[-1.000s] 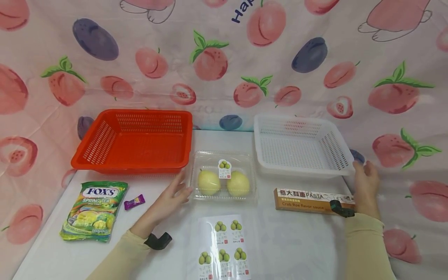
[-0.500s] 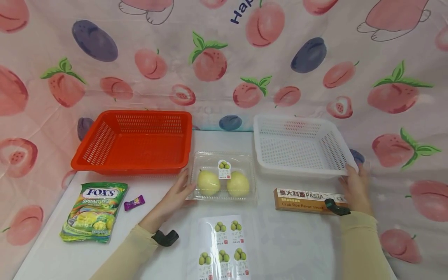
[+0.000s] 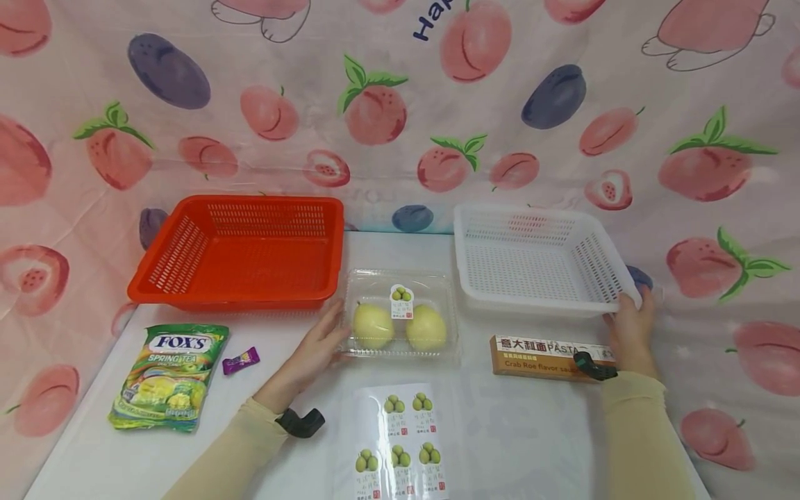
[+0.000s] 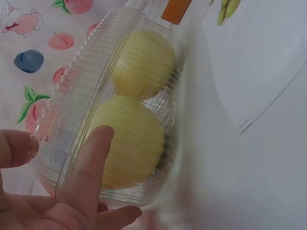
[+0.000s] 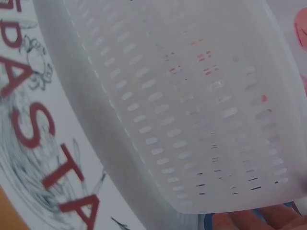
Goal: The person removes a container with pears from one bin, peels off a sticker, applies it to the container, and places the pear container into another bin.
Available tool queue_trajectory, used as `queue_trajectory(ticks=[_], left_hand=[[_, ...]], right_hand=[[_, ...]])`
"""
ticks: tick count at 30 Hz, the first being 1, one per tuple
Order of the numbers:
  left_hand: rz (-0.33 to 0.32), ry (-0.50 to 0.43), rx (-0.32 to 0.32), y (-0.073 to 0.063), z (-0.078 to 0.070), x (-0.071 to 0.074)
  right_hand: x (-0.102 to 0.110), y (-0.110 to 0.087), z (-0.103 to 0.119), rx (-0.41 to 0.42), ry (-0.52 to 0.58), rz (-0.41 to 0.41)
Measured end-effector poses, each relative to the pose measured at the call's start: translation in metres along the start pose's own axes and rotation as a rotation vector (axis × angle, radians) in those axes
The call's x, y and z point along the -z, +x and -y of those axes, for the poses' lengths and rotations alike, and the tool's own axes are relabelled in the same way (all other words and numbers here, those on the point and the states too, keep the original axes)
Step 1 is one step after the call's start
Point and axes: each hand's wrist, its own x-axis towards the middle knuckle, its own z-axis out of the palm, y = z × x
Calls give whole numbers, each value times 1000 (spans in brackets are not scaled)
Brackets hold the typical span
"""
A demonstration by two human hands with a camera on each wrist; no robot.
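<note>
A clear plastic clamshell box (image 3: 400,312) with two yellow-green pears (image 3: 373,326) stands mid-table, a small pear label (image 3: 401,302) on its lid. My left hand (image 3: 315,351) is at the box's left end. In the left wrist view its fingers (image 4: 91,158) are spread around that end, one lying straight along the clear side. My right hand (image 3: 634,333) touches the front right corner of the white plastic basket (image 3: 537,305), thumb near the rim. In the right wrist view some fingers (image 5: 259,219) show below the basket; the rest is hidden.
Back left stands a red basket (image 3: 244,304). In front of it lie a green Fox's candy bag (image 3: 165,378) and a purple-wrapped candy (image 3: 241,360). A pasta box (image 3: 544,357) lies before the white basket. A sheet of pear labels (image 3: 400,444) lies at the front.
My right hand has moved left and inward onto the white basket's corner. My left hand has shifted slightly right, closer against the clamshell box. The baskets and packages stay in place.
</note>
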Motion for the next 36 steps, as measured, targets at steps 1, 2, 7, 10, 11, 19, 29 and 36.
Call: queue_trajectory(ticks=[1,2,7,10,11,19,29,36], left_hand=[[-5,-11,-4,0,0,-1],[-10,-23,-8,-1,0,-1],[-48,-59,-13,-6,-1,-5],[-72,-81,-12,-10,-3,-6],[-76,-79,-10,-12,-4,-6],[-106,-17,15,-27,-13,-8],[-76,-58,12,-45,-30,-9],[-36,-94,-36,-55,-52,-11]], right_hand=[[-1,1,0,7,-5,-13],[-2,1,-1,15,-15,-25],[-3,2,-2,24,-15,-50],[-4,2,-2,24,-13,-53],[-4,2,-2,25,-14,-53],[-4,5,-3,6,6,-39],[-2,4,-3,9,-27,-46],[-3,-3,3,-20,37,3]])
